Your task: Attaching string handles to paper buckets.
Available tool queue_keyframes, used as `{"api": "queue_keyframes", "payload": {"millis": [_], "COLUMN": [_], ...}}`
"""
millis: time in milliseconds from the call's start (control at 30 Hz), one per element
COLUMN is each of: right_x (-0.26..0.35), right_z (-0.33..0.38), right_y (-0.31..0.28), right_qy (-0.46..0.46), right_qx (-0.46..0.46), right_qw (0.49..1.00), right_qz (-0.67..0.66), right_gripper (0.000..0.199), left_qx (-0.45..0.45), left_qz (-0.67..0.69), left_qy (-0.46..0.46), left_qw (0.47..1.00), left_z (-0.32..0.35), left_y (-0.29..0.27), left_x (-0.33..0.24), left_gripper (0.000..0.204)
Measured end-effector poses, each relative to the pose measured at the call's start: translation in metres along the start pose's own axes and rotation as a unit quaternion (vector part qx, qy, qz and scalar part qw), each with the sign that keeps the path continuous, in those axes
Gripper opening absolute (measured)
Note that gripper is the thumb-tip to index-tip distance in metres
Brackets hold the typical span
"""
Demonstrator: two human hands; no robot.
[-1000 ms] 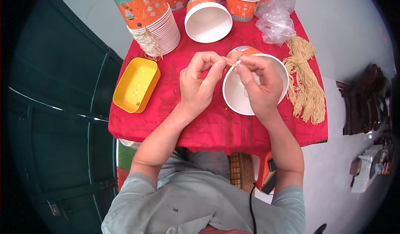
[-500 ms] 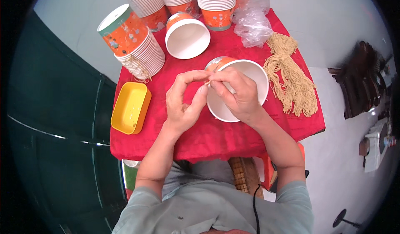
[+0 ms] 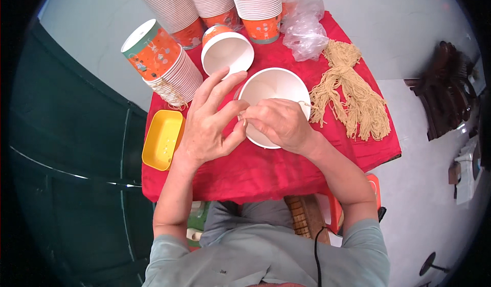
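My left hand (image 3: 209,121) has its thumb and index finger bent together at the fingertips of my right hand, with its other fingers stretched upward. A tiny pale bit shows at that meeting point, too small to make out. Closed in a pinch, my right hand (image 3: 284,123) holds a beige string (image 3: 306,104), whose loose piece sticks out past its knuckles. Both hands are over the near side of a white-lined paper bucket (image 3: 273,80), lying with its mouth toward me. Right of it lies a tied bundle of beige strings (image 3: 358,103).
A yellow tray (image 3: 162,141) sits at the left table edge. Behind it lean stacked orange-and-green paper buckets (image 3: 156,57) with strings hanging on them. Another bucket (image 3: 227,54) lies tipped farther back. Tall bucket stacks (image 3: 255,6) and clear plastic bags (image 3: 304,36) stand along the red cloth's (image 3: 286,177) far edge.
My left hand has shifted left and lifted its outer fingers. My right hand has closed further and moved slightly down. The bucket beneath has turned and shifted left; the whole view has shifted slightly.
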State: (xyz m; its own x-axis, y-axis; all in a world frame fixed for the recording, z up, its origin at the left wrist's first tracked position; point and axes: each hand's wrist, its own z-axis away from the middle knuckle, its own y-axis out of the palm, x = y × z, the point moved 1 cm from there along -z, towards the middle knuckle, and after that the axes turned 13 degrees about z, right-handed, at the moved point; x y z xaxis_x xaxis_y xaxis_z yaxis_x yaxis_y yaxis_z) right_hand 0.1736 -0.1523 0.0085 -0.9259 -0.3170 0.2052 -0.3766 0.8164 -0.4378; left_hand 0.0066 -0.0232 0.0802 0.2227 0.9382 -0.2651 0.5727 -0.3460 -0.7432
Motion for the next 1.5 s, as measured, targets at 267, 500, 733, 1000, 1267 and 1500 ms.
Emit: {"api": "queue_keyframes", "payload": {"millis": [267, 500, 733, 1000, 1267, 1500], "right_x": [0.005, 0.008, 0.004, -0.021, -0.013, -0.004], "right_z": [0.000, 0.001, -0.014, -0.096, -0.174, -0.173], "right_y": [0.003, 0.004, -0.005, -0.028, -0.014, 0.008], "right_qy": [0.003, -0.006, 0.137, 0.296, 0.190, 0.160], "right_qx": [0.022, 0.015, 0.069, 0.246, 0.358, 0.318], "right_qw": [1.000, 0.999, 0.971, 0.871, 0.883, 0.904], "right_qz": [-0.014, -0.042, -0.183, -0.306, -0.235, -0.239], "right_gripper": [0.026, 0.031, 0.047, 0.031, 0.034, 0.031], "left_qx": [0.094, 0.110, 0.083, 0.098, -0.011, -0.080], "left_qz": [0.006, -0.002, 0.031, 0.077, 0.305, 0.342], "left_qy": [-0.028, -0.049, -0.062, -0.098, -0.261, -0.298], "left_qw": [0.995, 0.993, 0.994, 0.987, 0.916, 0.887], "left_z": [-0.003, 0.005, 0.018, 0.017, 0.049, 0.059], "left_y": [-0.022, -0.031, -0.033, -0.050, -0.029, -0.009], "left_x": [-0.009, -0.009, -0.001, -0.016, -0.020, -0.010], "left_gripper": [0.015, 0.015, 0.014, 0.012, 0.016, 0.019]}}
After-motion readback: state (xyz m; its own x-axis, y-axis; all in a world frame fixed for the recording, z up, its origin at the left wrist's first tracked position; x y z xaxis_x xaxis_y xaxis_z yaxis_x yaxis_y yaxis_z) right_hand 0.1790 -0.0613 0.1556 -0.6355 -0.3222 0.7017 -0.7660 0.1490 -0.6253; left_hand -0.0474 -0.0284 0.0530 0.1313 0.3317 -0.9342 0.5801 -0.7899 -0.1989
